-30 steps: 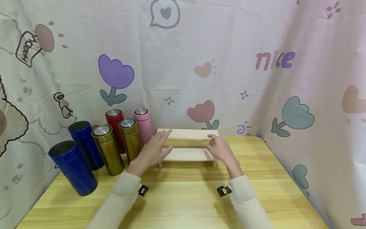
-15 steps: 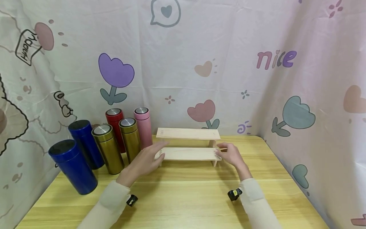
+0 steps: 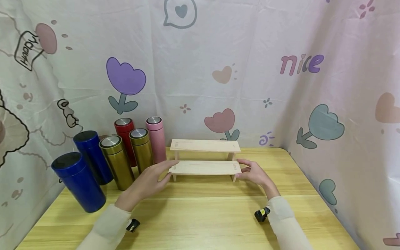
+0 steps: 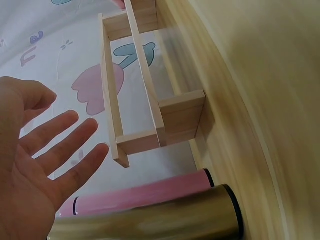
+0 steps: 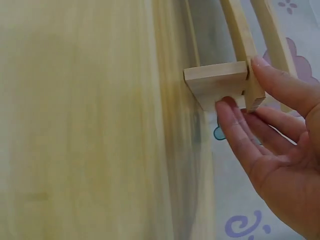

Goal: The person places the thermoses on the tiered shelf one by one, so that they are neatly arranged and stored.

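Note:
A two-tier wooden stand (image 3: 204, 167) of pale boards on short legs sits at the back middle of the table. At its right end my right hand (image 3: 255, 173) grips the lower board, thumb on one side and fingers on the other beside the leg, as the right wrist view shows of this hand (image 5: 282, 145). My left hand (image 3: 150, 180) reaches to the left end of the stand in the head view. In the left wrist view, this hand (image 4: 42, 175) has its fingers spread and apart from the stand (image 4: 182, 117), holding nothing.
Close to my left hand stand several vacuum flasks: a pink one (image 3: 157, 142), a red one (image 3: 125, 129), gold ones including a nearer one (image 3: 118, 165), and blue ones including a front one (image 3: 82, 185). A patterned cloth (image 3: 193, 45) hangs behind the table (image 3: 200, 218).
Both hands have come down from the upper board and moved outward to the stand's ends. The right hand has taken hold of the lower board's right end. The flasks stay put.

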`<control>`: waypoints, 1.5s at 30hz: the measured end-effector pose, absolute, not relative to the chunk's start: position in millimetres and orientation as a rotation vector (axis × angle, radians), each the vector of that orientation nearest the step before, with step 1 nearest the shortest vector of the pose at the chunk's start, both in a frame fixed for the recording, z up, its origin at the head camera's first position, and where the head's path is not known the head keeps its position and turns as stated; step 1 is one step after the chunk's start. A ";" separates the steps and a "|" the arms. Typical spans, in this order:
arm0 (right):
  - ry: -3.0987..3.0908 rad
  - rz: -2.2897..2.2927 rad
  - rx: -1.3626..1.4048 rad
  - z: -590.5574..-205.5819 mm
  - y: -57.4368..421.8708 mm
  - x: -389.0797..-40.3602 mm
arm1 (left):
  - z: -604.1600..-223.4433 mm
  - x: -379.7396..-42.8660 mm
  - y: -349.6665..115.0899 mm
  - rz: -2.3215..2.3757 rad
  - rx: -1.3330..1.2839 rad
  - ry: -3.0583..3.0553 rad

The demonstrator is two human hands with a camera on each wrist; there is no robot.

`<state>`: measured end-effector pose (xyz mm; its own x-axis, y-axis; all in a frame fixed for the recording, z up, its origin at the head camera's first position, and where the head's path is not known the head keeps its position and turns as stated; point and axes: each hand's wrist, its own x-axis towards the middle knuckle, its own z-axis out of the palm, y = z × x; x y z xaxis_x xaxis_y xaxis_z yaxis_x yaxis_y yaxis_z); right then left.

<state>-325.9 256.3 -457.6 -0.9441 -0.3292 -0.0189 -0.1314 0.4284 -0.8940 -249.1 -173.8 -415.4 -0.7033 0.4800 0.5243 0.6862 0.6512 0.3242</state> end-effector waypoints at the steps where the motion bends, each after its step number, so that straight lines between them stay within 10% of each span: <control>1: 2.491 -1.535 -0.406 -458.4 256.9 -326.4 | -415.5 -248.9 -174.7 -0.719 -0.919 -2.478; 45: 2.496 -1.592 -0.437 -467.6 261.8 -333.2 | -423.5 -240.0 -250.7 -0.661 -0.723 -2.379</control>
